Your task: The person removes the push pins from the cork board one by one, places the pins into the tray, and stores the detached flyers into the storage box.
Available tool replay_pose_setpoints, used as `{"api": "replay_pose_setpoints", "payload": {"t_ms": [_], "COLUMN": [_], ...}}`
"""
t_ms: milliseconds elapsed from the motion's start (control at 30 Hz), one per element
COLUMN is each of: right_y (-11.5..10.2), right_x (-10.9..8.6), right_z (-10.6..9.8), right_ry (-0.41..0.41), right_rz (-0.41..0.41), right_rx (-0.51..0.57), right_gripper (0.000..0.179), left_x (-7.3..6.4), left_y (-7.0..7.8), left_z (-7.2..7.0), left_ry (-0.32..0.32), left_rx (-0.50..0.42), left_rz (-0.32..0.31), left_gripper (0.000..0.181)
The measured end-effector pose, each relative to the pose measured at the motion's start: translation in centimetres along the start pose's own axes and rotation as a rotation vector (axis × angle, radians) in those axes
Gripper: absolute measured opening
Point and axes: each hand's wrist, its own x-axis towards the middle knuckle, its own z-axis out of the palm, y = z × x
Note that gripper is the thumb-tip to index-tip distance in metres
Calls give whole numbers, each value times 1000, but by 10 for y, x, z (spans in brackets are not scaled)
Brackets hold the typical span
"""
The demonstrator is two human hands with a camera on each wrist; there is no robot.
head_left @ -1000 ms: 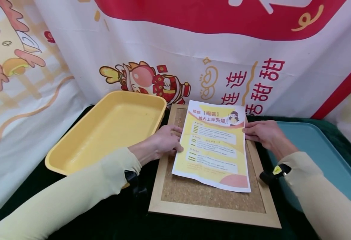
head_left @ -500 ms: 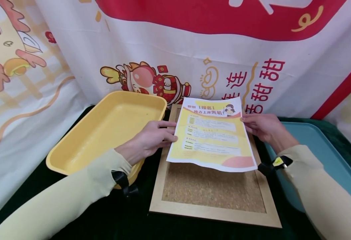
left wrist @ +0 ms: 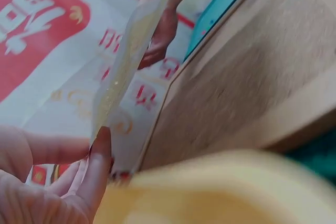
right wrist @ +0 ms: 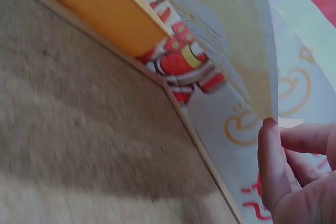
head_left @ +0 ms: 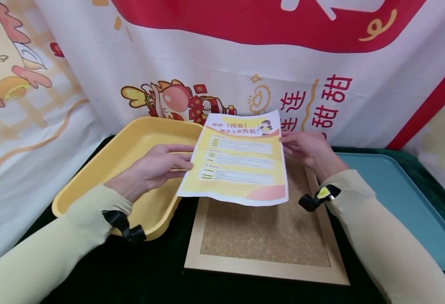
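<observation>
A yellow and white printed flyer hangs in the air, held by both side edges. My left hand pinches its left edge between thumb and fingers, over the yellow tray. On the other side my right hand pinches the right edge near the top. Beneath the sheet lies a wood-framed cork board, its upper left part hidden by the paper. In the left wrist view the flyer is seen nearly edge-on above the thumb. The right wrist view has the thumb and forefinger gripping the flyer at its border.
A blue-green tray lies to the right of the board, partly behind the right sleeve. Dark green cloth covers the table. A printed white and red banner hangs upright just behind the trays and board.
Both hands have lifted the flyer off the cork board and carried it left, partly over the yellow tray. More of the cork now shows. The head view has shifted slightly.
</observation>
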Motion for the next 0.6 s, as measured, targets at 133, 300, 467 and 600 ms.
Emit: {"api": "replay_pose_setpoints", "payload": {"t_ms": [133,300,467,600], "right_y": [0,3,8,12], "right_x": [3,5,3,-2], "right_z": [27,63,101,127], "right_ry": [-17,-5,-6,-16], "right_rz": [-10,-28,-53,-78], "right_rx": [17,47,104,122], "right_gripper": [48,42,38,35], "left_x": [-6,-12,-20,-24], "left_y": [-3,-8,-12,-15], "left_z": [-31,-67,-105,-135], "left_ry": [1,-5,-4,-24], "left_rx": [-6,-42,-60,-35], "left_rz": [23,61,61,45], "left_gripper": [63,68,44,36]}}
